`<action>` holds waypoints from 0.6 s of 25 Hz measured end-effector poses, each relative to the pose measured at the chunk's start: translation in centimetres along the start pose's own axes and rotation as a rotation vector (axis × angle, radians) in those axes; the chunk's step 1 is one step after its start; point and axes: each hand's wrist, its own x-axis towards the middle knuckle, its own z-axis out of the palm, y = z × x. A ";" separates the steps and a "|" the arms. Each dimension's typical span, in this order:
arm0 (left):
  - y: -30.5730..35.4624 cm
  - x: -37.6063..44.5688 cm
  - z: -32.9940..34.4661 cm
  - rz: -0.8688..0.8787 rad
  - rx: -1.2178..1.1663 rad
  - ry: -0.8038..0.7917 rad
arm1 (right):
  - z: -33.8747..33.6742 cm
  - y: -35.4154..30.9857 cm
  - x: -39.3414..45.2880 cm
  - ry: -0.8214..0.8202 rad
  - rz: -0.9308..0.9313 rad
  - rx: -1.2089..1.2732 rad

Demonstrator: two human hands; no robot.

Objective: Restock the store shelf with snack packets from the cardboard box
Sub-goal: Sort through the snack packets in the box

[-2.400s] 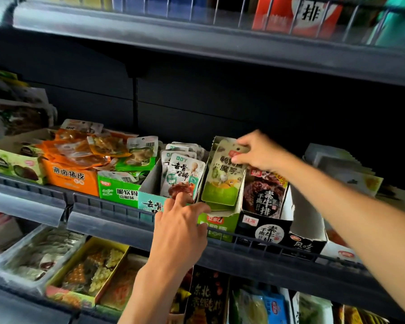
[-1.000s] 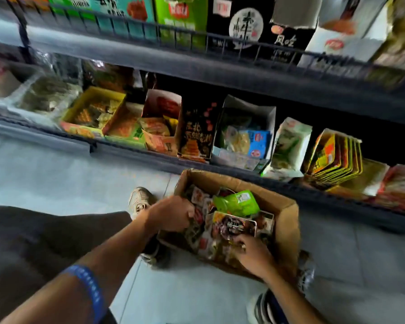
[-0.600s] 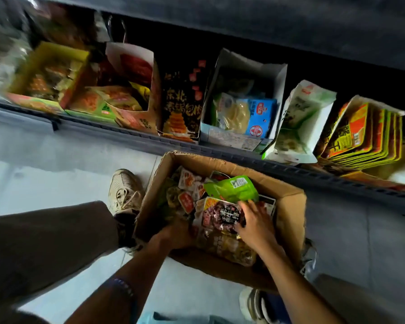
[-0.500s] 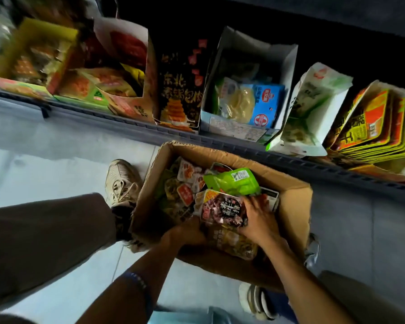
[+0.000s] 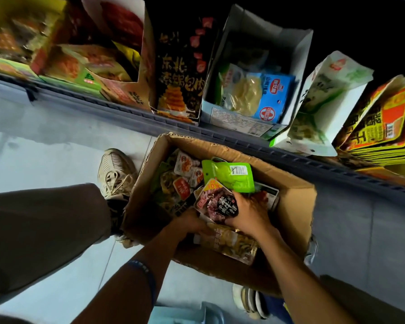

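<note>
An open cardboard box (image 5: 292,206) stands on the floor below the bottom shelf, full of mixed snack packets. My right hand (image 5: 249,212) grips a dark purple-and-black packet (image 5: 216,202) with a yellow corner, tilted up above the pile. A bright green packet (image 5: 229,175) lies just behind it. My left hand (image 5: 187,224) reaches into the box at its near left, fingers curled among the packets beside a yellowish packet (image 5: 229,242); what it holds is hidden.
The bottom shelf edge (image 5: 150,118) runs just behind the box, with display cartons: a black one (image 5: 178,73), a white one with blue packets (image 5: 255,90), and yellow packs (image 5: 381,125) at right. My shoe (image 5: 115,171) and leg flank the box on the left.
I turned from the upper shelf down to the box on the floor. Both hands went into the box, and my right hand lifted the dark packet up from the pile.
</note>
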 end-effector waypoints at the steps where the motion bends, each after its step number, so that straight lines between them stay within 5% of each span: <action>1: 0.1 -0.1 -0.1 -0.007 -0.007 -0.020 | -0.2 0.0 0.1 -0.009 0.015 0.058; 5: 0.2 0.0 0.5 -0.057 0.131 -0.061 | -2.3 1.7 0.2 -0.100 0.126 0.292; 9: 1.1 -1.9 2.4 -0.046 0.304 -0.062 | -4.2 3.4 -0.8 -0.208 0.123 0.228; 15: 1.9 -4.2 2.4 0.274 0.647 0.108 | -5.9 4.0 -4.0 0.213 0.260 0.487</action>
